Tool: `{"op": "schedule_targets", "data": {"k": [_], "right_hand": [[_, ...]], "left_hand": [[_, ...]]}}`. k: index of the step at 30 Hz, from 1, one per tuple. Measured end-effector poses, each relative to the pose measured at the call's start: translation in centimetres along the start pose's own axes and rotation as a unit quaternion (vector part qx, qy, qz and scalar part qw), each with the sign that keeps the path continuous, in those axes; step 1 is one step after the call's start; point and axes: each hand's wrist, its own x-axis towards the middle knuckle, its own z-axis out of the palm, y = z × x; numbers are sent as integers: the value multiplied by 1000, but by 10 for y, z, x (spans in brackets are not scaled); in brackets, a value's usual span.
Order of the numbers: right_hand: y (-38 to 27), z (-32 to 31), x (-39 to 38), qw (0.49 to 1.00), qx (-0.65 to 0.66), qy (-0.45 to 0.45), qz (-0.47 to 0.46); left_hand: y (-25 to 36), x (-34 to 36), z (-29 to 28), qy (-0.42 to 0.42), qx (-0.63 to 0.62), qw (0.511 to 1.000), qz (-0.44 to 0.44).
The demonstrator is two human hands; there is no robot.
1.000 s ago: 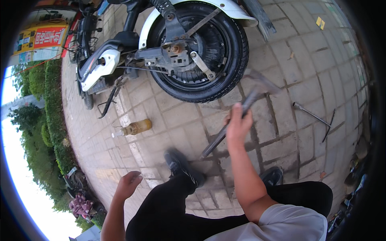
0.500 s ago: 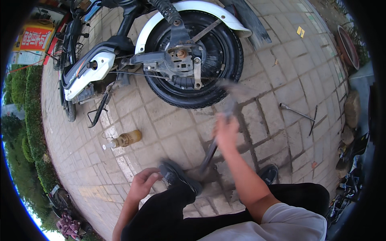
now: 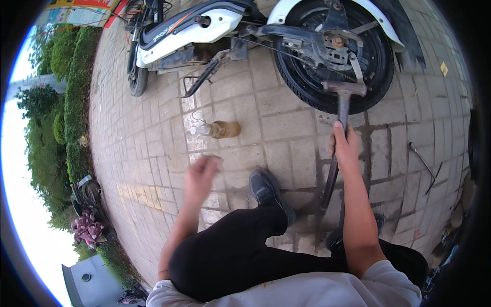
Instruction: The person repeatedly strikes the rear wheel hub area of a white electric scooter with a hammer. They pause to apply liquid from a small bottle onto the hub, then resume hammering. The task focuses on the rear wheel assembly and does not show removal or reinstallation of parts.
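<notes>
So the long hammer with a grey metal head and straight dark handle (image 3: 344, 107) sits right in the right grip (image 3: 346, 149), head out past the thumb on the side away from the body, and the tail end of the handle poking out below the hand toward the person's legs. The right grip is narrow, wrapped round the handle at roughly the middle, thumb laid along it. In this view the hammer head overlaps the lower part of the black rubber rear tyre (image 3: 292, 88) on the white and black scooter (image 3: 217, 23), but I can't tell from this angle if it's actually touching. The left grip (image 3: 201, 177) is out past the left knee, fingers loosely curled, kinda half open, and too blurry to say whether anything's in there. Nearest thing to it is the see-through bottle of amber liquid with a white top (image 3: 225, 130), just beyond the fingers on the grey brick paving (image 3: 279, 125), top end pointing left, not touching the hand. A dark left shoe (image 3: 263, 188) is planted between the two hands, and over to the right a thin silver metal wrench with a dark crossbar (image 3: 423, 161) lies on the paving, well apart from the right grip
</notes>
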Motion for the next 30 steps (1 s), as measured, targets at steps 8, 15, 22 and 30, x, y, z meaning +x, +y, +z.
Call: {"op": "schedule_targets", "data": {"k": [8,15,22,30], "right_hand": [[-29,-32,-10,949,253,165,-94],[5,-35,1,998,46,28,-7],[18,2,-32,975,-204,-65,-67],[15,2,-5,992,-121,-5,-18]], "left_hand": [[-44,78,-19,214,97,962,139],[-50,99,-20,218,78,954,191],[4,62,-51,270,-146,920,245],[125,55,-46,178,-252,869,388]]}}
